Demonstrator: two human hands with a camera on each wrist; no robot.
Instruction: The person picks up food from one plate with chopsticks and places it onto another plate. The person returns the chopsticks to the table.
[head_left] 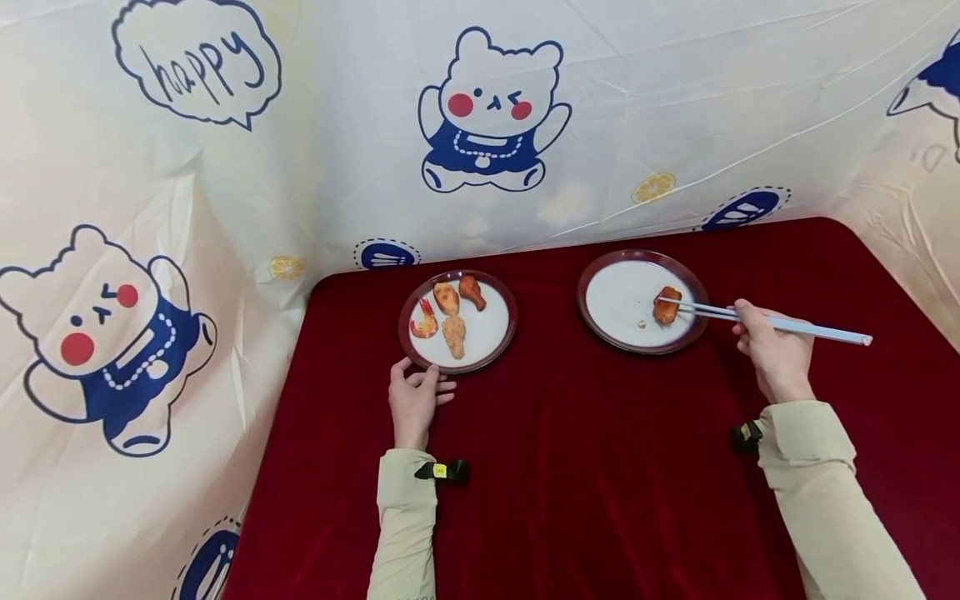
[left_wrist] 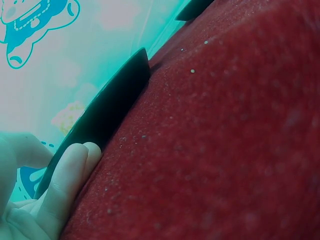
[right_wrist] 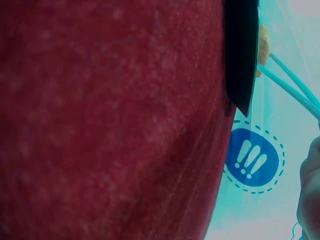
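Note:
My left hand (head_left: 414,407) is at the near edge of the left brown-rimmed plate (head_left: 510,321), pinching its rim. In the left wrist view, fingers (left_wrist: 70,172) lie against the plate's dark outer side (left_wrist: 107,112). On this plate are a shrimp (head_left: 424,321), a drumstick (head_left: 472,292), a golden fried piece (head_left: 446,297) and a crumbly breaded piece (head_left: 453,335). My right hand (head_left: 776,354) grips pale blue chopsticks (head_left: 813,330). Their tips reach a glazed brown piece of meat (head_left: 666,307) on the right plate (head_left: 611,333); a small crumb (head_left: 641,324) is beside it.
Both plates stand on a dark red velvet cloth (head_left: 570,450), toward the table's far edge. Behind and on the left hangs a pale curtain (head_left: 360,150) printed with cartoon bears. Each wrist wears a black strap, such as the left strap (head_left: 450,472).

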